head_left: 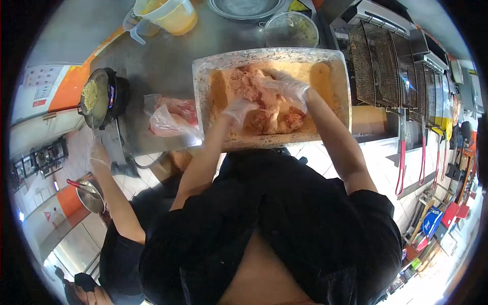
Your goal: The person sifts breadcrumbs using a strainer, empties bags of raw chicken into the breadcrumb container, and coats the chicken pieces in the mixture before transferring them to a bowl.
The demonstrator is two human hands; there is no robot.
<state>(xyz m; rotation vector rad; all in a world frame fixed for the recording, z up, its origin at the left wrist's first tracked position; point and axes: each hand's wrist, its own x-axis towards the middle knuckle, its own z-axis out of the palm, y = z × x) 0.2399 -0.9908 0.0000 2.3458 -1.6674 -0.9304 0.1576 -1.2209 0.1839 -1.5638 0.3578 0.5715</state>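
A large pale tub holds orange-tinted flour and several flour-coated pieces that look like chicken. My right hand, in a clear plastic glove, reaches in from the right and is closed round a lump of floured chicken; its fingertips are partly hidden. Also gloved, my left hand is at the left side of the same lump, smeared by motion, so its grip does not show. A pale blurred streak runs down between the hands. Outside the tub on the left lies a plastic bag of raw meat.
Wire fryer baskets with red handles hang at the right. Behind the tub stand a round clear container, a metal bowl and a jug of orange liquid. A co-worker's gloved hand is near a round waffle-iron-like appliance.
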